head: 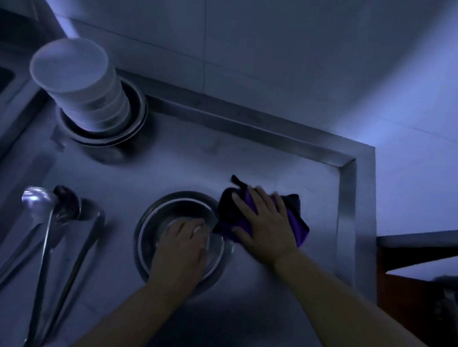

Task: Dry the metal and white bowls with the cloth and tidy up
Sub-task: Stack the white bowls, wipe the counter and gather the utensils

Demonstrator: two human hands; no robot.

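1. Nearest the front edge of the steel counter (264, 159), the left hand (182, 247) reaches down into the metal bowl (150, 230), fingers curled over something pale inside it. Whether that is a white bowl or only glare is too blurred to tell. The hold looks meant to steady the bowl, or to lift out what sits in it.

2. The metal bowl stands upright near the middle of the counter. It is round, thin-walled and shiny, with a rolled rim. A second rim may be nested under it, but I cannot be sure.

3. Just right of the bowl, the right hand (263, 224) lies flat with fingers spread and straight, pressing the cloth (298, 218) onto the counter. The cloth is soft, crumpled, purple and dark, and its left corner touches the bowl's rim. It seems parked there, within reach for the next wipe.

4. Along the left edge lie long-handled steel ladles (44, 214), polished, with their cups pointing toward the back.

5. At the far left corner, a stack of white bowls (77, 81) sits upside down inside wider metal basins (133, 128). They are smooth and glossy, probably stacked as finished pieces.

6. A raised steel lip runs along the back and right edges, with a pale tiled wall (285, 55) beyond.
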